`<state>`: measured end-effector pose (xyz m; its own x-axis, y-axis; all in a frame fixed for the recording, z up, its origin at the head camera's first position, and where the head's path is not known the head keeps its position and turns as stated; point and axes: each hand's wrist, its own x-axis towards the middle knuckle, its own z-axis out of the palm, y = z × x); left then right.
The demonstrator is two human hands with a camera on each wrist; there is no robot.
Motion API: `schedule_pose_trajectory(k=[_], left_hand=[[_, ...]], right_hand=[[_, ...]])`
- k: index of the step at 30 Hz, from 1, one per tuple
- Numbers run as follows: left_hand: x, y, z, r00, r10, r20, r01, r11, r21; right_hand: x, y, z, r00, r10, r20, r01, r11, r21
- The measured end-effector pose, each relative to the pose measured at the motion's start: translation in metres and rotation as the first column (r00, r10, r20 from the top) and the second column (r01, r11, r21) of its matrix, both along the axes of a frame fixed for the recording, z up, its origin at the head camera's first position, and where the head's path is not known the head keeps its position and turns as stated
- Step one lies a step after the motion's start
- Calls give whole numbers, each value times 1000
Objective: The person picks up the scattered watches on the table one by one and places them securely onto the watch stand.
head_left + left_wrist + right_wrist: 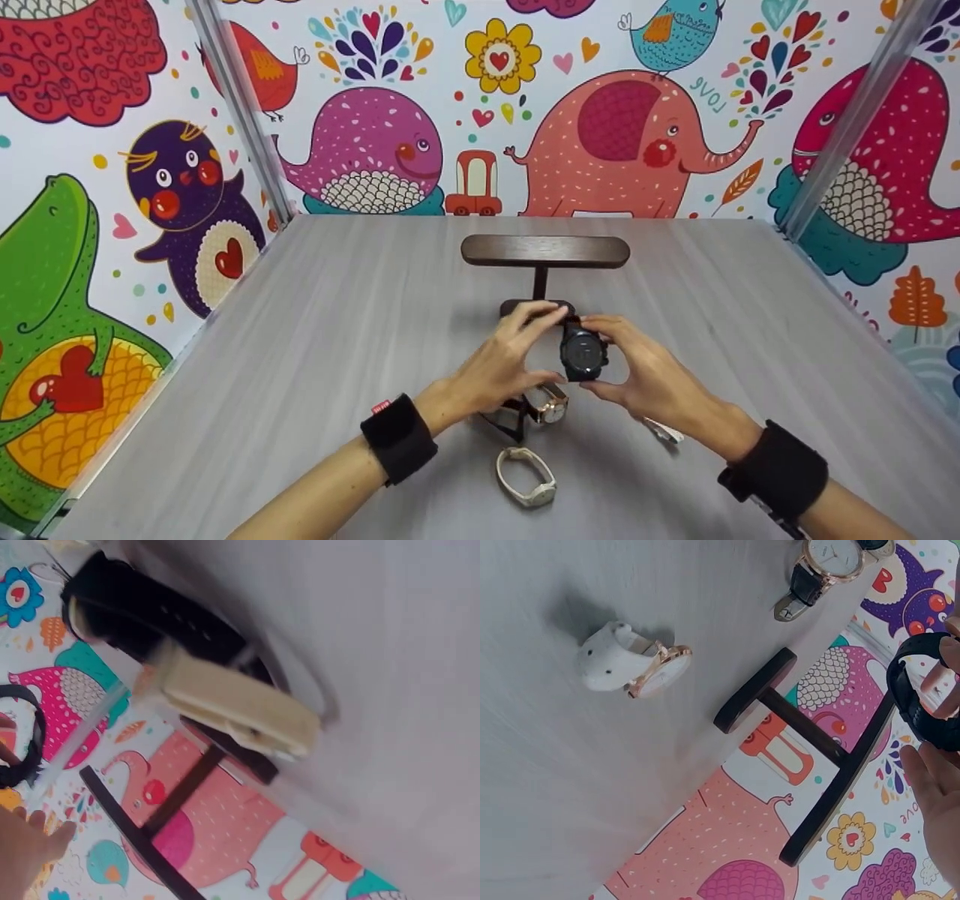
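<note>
A black sports watch (583, 352) with a round dark face is held up above the table between both hands, its strap forming a loop. My left hand (504, 360) holds it from the left, thumb low and fingers near the top of the strap. From the other side, my right hand (651, 366) pinches the watch between thumb and fingers. The right wrist view shows the looped strap (904, 682) with fingers of both hands at it. Behind the hands stands a dark brown T-shaped stand (545, 251), its base partly hidden by the left hand.
Below the hands lie a gold-rimmed watch with a dark strap (551, 405), a black strap (510, 424) and a cream watch (526, 480). A white-strapped watch (615, 660) lies at the right, mostly hidden by the right hand in the head view. Patterned panels enclose the table.
</note>
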<state>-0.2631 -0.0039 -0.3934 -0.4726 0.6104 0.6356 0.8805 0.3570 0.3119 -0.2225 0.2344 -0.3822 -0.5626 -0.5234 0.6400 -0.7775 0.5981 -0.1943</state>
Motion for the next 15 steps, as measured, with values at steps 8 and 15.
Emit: schedule_pose_trajectory(k=[8, 15], left_hand=[[-48, -30, 24, 981, 181, 68, -177, 982, -63], [-88, -58, 52, 905, 401, 143, -382, 913, -146]], right_hand=[[0, 6, 1, 998, -36, 44, 37, 999, -14], [0, 7, 0, 997, -31, 65, 33, 999, -43]])
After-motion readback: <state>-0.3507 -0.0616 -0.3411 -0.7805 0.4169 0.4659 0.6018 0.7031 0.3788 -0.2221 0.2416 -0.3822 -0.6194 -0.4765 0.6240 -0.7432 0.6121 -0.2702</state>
